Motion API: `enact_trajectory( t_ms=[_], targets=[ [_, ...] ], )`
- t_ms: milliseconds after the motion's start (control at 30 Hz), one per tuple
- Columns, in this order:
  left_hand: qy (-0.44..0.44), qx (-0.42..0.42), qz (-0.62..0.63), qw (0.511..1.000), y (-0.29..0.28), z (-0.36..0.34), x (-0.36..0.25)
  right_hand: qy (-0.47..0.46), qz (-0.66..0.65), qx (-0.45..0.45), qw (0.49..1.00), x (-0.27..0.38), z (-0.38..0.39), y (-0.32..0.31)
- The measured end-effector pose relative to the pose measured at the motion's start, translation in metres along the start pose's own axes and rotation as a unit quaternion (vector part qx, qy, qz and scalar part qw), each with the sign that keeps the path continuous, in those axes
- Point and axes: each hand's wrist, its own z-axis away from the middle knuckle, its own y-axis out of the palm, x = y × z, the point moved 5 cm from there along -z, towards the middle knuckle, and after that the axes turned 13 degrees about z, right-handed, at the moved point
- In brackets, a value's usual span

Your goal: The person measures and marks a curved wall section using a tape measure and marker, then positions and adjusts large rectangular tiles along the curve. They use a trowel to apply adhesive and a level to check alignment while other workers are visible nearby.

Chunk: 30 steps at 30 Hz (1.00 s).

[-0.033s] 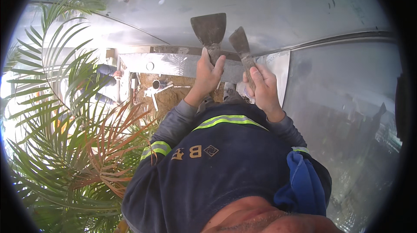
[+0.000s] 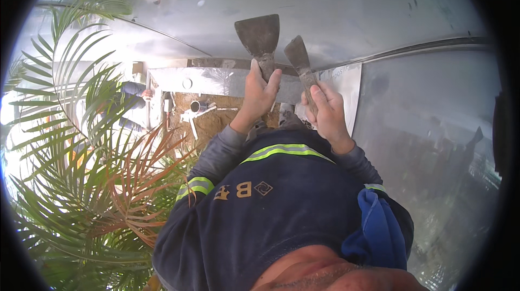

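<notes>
My left hand (image 2: 260, 91) is closed round the handle of a wide putty knife (image 2: 258, 32), whose grey, dirty blade points up and away from me. In my right hand (image 2: 329, 109) is a narrower putty knife (image 2: 297, 53), its blade smeared and tilted to the left. The two blades stand side by side, a small gap apart, before a grey, shiny panel wall (image 2: 346, 9). My fingers hide most of both handles.
Palm fronds (image 2: 65, 182) crowd my left side. Beyond them is another person's sleeve (image 2: 132, 88). Sandy soil with a pipe end (image 2: 196, 106) lies below to the left, beside a pale ledge (image 2: 216, 79). A smooth grey panel (image 2: 422, 144) stands close on my right.
Both putty knives have moved slightly to the left. The narrower one has tilted a little and its blade tip sits slightly lower.
</notes>
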Motion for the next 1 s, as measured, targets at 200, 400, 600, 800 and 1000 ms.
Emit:
enact_trajectory(
  t_ms=[200,400,600,800,1000],
  targets=[
    [0.161,0.006,-0.071,0.984,0.019,-0.009,-0.002,0.116,-0.191,0.044,0.974,-0.002,0.015,0.021],
    [0.176,0.030,-0.129,0.975,0.031,-0.006,0.008,0.104,-0.209,0.062,0.970,-0.006,0.012,0.019],
    [0.229,0.048,-0.121,0.965,0.051,0.015,0.011,0.027,-0.236,0.012,0.971,0.019,-0.030,-0.008],
    [0.198,0.046,-0.111,0.973,0.047,-0.007,-0.006,0.084,-0.162,0.041,0.982,0.007,0.010,0.005],
    [0.143,0.079,-0.059,0.985,0.044,-0.010,-0.002,0.135,-0.194,0.047,0.971,-0.004,0.018,0.007]
  ],
)
